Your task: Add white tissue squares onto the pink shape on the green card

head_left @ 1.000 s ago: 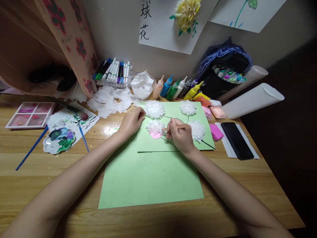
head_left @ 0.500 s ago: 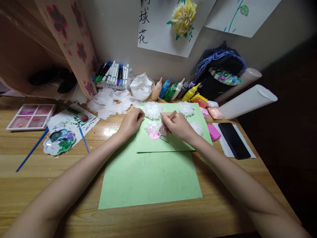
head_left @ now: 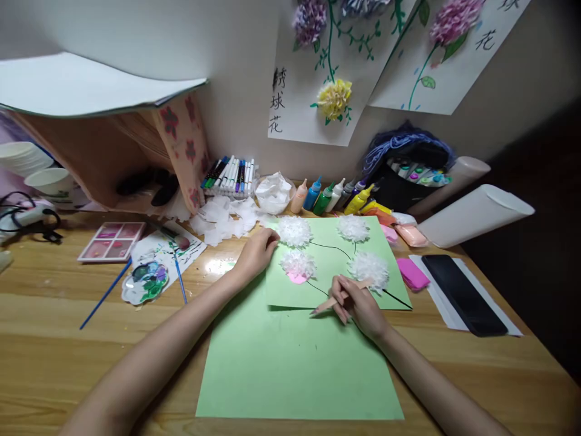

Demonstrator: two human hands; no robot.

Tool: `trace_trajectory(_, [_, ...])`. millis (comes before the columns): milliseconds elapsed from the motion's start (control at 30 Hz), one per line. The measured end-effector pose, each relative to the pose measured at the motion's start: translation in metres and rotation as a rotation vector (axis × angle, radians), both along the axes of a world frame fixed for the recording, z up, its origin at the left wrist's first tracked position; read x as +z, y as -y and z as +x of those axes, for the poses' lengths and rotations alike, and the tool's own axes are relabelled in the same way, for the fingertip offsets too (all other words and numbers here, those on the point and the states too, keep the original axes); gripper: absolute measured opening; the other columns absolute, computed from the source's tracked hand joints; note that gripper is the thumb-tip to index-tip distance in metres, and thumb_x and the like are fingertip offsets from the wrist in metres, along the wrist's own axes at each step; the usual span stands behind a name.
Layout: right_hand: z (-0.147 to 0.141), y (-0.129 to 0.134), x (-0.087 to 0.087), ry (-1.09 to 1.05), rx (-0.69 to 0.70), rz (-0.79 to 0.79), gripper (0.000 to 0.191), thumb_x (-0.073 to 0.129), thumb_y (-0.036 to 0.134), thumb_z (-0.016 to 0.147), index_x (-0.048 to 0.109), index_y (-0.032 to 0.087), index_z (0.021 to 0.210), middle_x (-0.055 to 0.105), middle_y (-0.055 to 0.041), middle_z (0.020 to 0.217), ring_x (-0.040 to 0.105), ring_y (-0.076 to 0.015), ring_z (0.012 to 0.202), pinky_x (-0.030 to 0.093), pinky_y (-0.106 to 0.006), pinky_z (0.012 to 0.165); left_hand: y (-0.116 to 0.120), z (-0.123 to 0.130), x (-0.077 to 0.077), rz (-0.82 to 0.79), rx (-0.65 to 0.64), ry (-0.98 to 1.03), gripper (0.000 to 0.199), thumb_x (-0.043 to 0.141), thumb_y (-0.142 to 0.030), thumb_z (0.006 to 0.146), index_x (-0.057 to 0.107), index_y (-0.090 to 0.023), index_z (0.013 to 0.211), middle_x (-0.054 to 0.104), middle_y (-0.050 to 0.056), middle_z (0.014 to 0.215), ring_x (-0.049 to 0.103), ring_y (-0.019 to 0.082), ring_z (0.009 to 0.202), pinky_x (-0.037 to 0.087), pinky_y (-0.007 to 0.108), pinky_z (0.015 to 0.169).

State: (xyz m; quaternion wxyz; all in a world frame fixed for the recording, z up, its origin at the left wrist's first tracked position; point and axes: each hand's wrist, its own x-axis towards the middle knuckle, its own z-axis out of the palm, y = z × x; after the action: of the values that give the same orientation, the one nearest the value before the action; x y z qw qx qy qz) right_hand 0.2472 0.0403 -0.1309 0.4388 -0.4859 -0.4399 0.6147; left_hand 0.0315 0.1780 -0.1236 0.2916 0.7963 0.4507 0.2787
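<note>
My right hand (head_left: 356, 306) is closed round a wooden stick (head_left: 323, 306), whose darker pointed end slants down-left over the near edge of the upper green paper (head_left: 327, 266). My left hand (head_left: 256, 254) has its fingers curled together on that paper's left edge, beside a white ruffled paper flower (head_left: 295, 231). Below that one, another white flower (head_left: 297, 263) has a pink patch (head_left: 297, 278) at its lower edge. Two more white flowers sit on the right half. Thin dark lines run from the flowers across the sheet. A larger green sheet (head_left: 295, 369) lies underneath.
Paint bottles (head_left: 324, 198), a clear bowl of white paper (head_left: 275, 194) and markers (head_left: 229, 174) line the wall. At left are a paint palette (head_left: 145, 283) and brushes (head_left: 106, 293). A black phone (head_left: 463, 293) and pink pack (head_left: 413, 274) are at right.
My right hand has moved down and right with the stick, away from the lower left flower to the sheet's near edge. My left hand stays at the left edge. The camera view has shifted.
</note>
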Motion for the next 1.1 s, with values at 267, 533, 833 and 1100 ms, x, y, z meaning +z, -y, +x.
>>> trace_trajectory(267, [0.011,0.013,-0.004,-0.049,-0.008,-0.001,0.046,0.036,0.053,0.094,0.049,0.021,0.063,0.045,0.004,0.042,0.034,-0.0118,0.038,0.029,-0.027,0.046,-0.031,-0.045,0.024,0.204,0.271,-0.226,0.017,0.062,-0.029,0.08,0.06,-0.019,0.094,0.062,0.01,0.101,0.054,0.027,0.1,0.044,0.042,0.087])
trace_trajectory(533, [0.01,0.01,-0.008,-0.139,-0.071,0.042,0.048,0.038,0.054,0.092,0.047,0.021,0.058,0.032,0.0057,0.043,0.028,-0.0111,0.035,0.024,-0.028,0.042,-0.026,-0.023,0.012,0.131,0.234,-0.326,0.015,0.056,-0.032,0.083,0.061,-0.017,0.081,0.064,0.01,0.09,0.056,0.026,0.093,0.045,0.038,0.079])
trace_trajectory(833, [0.009,0.006,-0.009,-0.088,-0.048,0.07,0.052,0.032,0.061,0.092,0.045,0.022,0.06,0.034,0.0061,0.044,0.029,-0.011,0.036,0.027,-0.028,0.042,-0.026,-0.028,0.033,0.043,0.236,-0.152,0.007,0.054,-0.023,0.083,0.056,-0.019,0.078,0.067,0.006,0.086,0.06,0.021,0.082,0.045,0.035,0.074])
trace_trajectory(1100, [0.009,0.009,-0.005,-0.081,-0.07,0.133,0.047,0.034,0.052,0.094,0.046,0.021,0.061,0.037,0.0063,0.042,0.032,-0.0102,0.036,0.026,-0.026,0.041,0.008,-0.036,0.107,-0.409,-0.475,0.049,0.016,0.061,-0.036,0.081,0.063,-0.02,0.079,0.069,0.002,0.08,0.062,0.015,0.072,0.048,0.027,0.065])
